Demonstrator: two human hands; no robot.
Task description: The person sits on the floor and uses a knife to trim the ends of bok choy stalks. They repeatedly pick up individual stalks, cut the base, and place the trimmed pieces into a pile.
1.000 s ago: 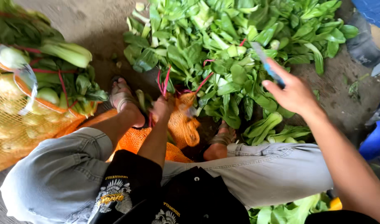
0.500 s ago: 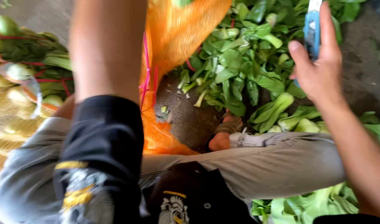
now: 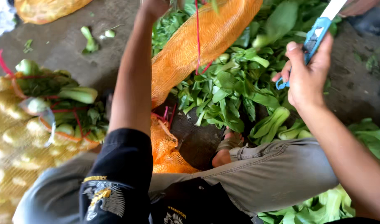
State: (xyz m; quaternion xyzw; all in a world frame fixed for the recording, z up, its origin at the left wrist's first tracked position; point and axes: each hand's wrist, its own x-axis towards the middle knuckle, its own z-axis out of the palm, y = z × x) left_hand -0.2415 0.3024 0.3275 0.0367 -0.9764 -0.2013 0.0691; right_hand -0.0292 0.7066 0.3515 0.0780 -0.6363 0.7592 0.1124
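My left hand (image 3: 154, 6) is raised to the top edge of the view and grips the top of an orange mesh sack (image 3: 198, 45), which hangs lifted and stretched. Red drawstrings (image 3: 197, 37) dangle down its side. My right hand (image 3: 308, 72) holds a blue utility knife (image 3: 318, 29) with its blade out, pointing up and right, above a heap of green leafy vegetables (image 3: 235, 91). More of the orange mesh (image 3: 169, 149) lies bunched between my legs. My bare foot (image 3: 225, 151) rests by the greens.
At the left lies a filled mesh sack (image 3: 28, 120) of pale and green vegetables tied with red string. Another orange sack (image 3: 44, 9) sits at the top left. Loose leaves (image 3: 90, 37) lie on the dark ground. More greens (image 3: 323, 203) lie at the bottom right.
My left hand has pulled the orange sack up off the ground to the top of the view. My right hand has kept the knife raised over the greens.
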